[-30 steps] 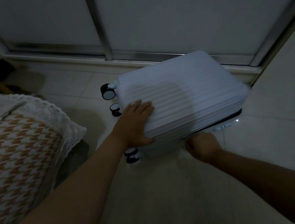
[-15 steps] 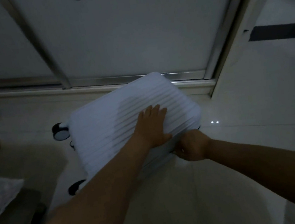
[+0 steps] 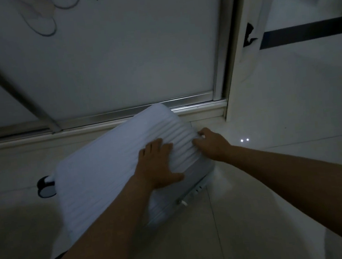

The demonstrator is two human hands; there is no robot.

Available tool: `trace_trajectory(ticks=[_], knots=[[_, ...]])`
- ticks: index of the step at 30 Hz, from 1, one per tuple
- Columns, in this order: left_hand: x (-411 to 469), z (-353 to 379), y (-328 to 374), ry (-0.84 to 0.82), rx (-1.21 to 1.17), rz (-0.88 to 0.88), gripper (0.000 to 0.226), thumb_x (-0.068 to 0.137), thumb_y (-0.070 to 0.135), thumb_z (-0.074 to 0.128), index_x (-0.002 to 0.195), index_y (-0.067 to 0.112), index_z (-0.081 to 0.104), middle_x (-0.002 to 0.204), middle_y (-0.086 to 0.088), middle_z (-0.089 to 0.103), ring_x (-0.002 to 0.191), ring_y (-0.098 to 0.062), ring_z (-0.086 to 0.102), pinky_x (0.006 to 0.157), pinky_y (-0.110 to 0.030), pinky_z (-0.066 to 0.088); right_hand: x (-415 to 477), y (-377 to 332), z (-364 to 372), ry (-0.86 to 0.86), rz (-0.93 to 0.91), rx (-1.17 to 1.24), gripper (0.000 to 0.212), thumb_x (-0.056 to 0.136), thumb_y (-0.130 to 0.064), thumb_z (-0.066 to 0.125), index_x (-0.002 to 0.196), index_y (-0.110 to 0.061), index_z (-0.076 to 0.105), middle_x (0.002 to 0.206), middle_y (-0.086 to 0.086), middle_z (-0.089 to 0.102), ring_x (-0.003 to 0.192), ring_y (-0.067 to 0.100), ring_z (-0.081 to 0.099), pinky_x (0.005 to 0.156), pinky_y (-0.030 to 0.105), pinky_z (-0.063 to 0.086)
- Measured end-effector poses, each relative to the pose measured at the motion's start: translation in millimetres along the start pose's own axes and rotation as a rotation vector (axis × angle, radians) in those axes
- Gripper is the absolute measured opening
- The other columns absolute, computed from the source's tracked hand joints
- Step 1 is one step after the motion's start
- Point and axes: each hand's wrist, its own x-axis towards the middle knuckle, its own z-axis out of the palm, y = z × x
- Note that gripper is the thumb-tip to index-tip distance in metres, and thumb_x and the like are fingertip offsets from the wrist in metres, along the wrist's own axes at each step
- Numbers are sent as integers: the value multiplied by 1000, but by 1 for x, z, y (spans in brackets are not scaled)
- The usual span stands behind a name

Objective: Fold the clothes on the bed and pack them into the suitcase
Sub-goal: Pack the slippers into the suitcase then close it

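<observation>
Because the suitcase [image 3: 107, 175] lies flat on the tiled floor [image 3: 262, 225], close against the lower track of the sliding door [image 3: 115, 61], its ribbed lid faces up; the bed and the clothes are out of view. The left hand [image 3: 159, 164] presses flat on the lid, fingers straight and spread, holding nothing. The right hand [image 3: 212, 143] is at the shell's far right corner with its fingers curled over the edge; it is too dim to tell whether they pinch a zip pull there.

The shell looks like a hard, stiff moulding, probably light if empty. Its smooth ribs likely give a palm little purchase, so a flat press steadies it rather than lifts it. On glossy tiles it could slide when tugged. The seam along the near side, by the lock [image 3: 194, 190], seems the place to take hold for opening, with one hand bracing the lid.
</observation>
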Motion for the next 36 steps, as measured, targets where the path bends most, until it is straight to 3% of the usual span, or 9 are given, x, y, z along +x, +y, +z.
trace_trajectory(ticks=[2, 5, 8, 12, 17, 20, 29, 32, 36], knots=[[-9, -14, 0, 71, -51, 15, 84, 65, 78, 27, 127, 27, 50, 135, -4, 42, 123, -24, 37, 102, -40, 33, -13, 5, -4, 51, -18, -88, 41, 95, -44, 49, 105, -6, 60, 97, 9, 61, 86, 25, 61, 71, 32, 47], [-20, -24, 0, 120, -47, 25, 62, 78, 68, 25, 99, 23, 62, 102, 0, 56, 97, -20, 50, 83, -35, 41, -44, 8, -10, -189, 34, -35, 47, 95, -41, 48, 84, 1, 67, 74, 14, 70, 58, 27, 69, 58, 34, 58], [-42, -16, 2, 160, -78, -31, 48, 84, 55, 35, 102, 22, 64, 98, 1, 59, 94, -22, 55, 75, -33, 45, -59, -6, -7, -124, -170, -465, 49, 95, -46, 44, 67, -10, 63, 57, -2, 59, 50, 15, 57, 59, 28, 48], [-90, 2, -3, 203, 38, -167, 65, 81, 65, 37, 126, 23, 58, 131, -9, 54, 118, -33, 51, 92, -48, 43, -26, -56, 1, 189, -532, -571, 32, 92, -43, 52, 100, -14, 60, 102, 10, 58, 98, 27, 56, 77, 35, 45], [-133, 22, -20, 31, 40, -510, 76, 86, 77, 9, 150, 41, -11, 161, -6, -12, 147, -33, -11, 115, -61, -2, 15, -100, 34, -142, -422, -643, 93, 81, -70, 56, 153, -29, 14, 162, 8, 7, 148, 29, 7, 116, 57, 14], [-135, 31, -26, 55, 15, -521, 76, 83, 76, -1, 148, 41, -19, 160, -3, -19, 146, -31, -18, 115, -60, -8, 26, -94, 51, -205, -377, -791, 107, 73, -84, 48, 154, -31, 3, 163, 7, 4, 149, 29, 5, 116, 60, 10], [-102, 18, -76, -52, 31, -263, 75, 80, 80, -2, 145, 48, -21, 157, 6, -25, 146, -22, -21, 115, -57, -12, 17, -83, 42, -46, -308, -789, 100, 71, -85, 47, 150, -28, 22, 149, 15, 31, 135, 33, 33, 111, 51, 22], [-84, 2, -99, -120, 53, -183, 82, 75, 83, -7, 147, 47, -17, 159, 10, -19, 148, -18, -14, 117, -56, -7, 1, -69, 36, 48, -284, -685, 80, 79, -70, 52, 141, -23, 37, 133, 16, 44, 121, 32, 44, 100, 42, 36], [-50, -15, -81, -101, 19, -327, 69, 93, 66, 27, 151, 29, 19, 158, -4, 19, 144, -25, 18, 114, -53, 18, -23, -48, 28, 75, -298, -369, 33, 91, -32, 53, 121, -21, 62, 109, 9, 56, 95, 21, 53, 79, 29, 40]])
